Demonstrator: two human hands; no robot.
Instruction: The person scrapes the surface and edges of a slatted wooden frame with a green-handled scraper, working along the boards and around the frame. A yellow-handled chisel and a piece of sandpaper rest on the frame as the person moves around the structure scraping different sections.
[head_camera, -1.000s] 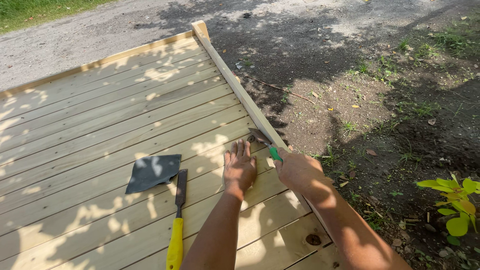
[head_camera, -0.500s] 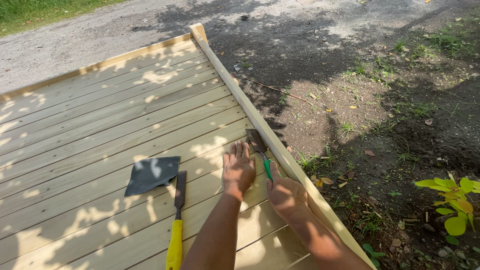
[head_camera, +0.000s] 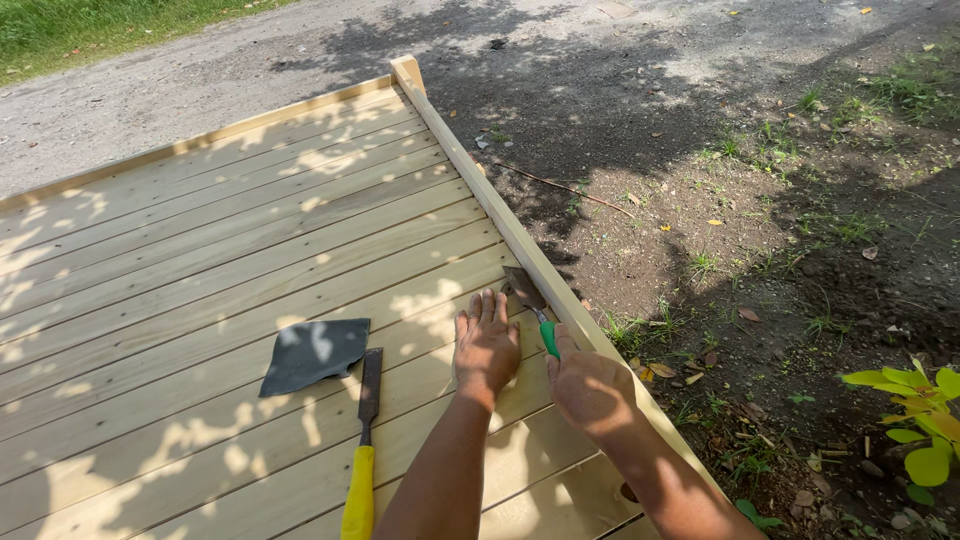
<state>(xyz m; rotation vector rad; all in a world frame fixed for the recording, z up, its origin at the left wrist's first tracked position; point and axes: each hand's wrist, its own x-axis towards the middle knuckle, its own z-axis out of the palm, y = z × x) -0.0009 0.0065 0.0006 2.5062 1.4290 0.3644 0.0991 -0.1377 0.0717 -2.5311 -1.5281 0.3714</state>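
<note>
The right hand (head_camera: 592, 390) had slid back along the deck's edge rail (head_camera: 470, 170), squeezing the green-handled scraper (head_camera: 532, 305) beside it. The left hand (head_camera: 486, 345) lay flat, holding nothing, near the rail.

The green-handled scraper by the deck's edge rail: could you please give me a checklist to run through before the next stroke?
1. Grip: right hand closed on the green-handled scraper: ok.
2. Blade seated flat on the pale wooden deck boards, beside the raised wooden edge rail: cannot tell.
3. Left hand lies flat just beside the blade: not ok.
4. Yellow-handled flat tool lies apart from both hands: ok.
5. Dark grey sheet clear of the stroke: ok.
</note>
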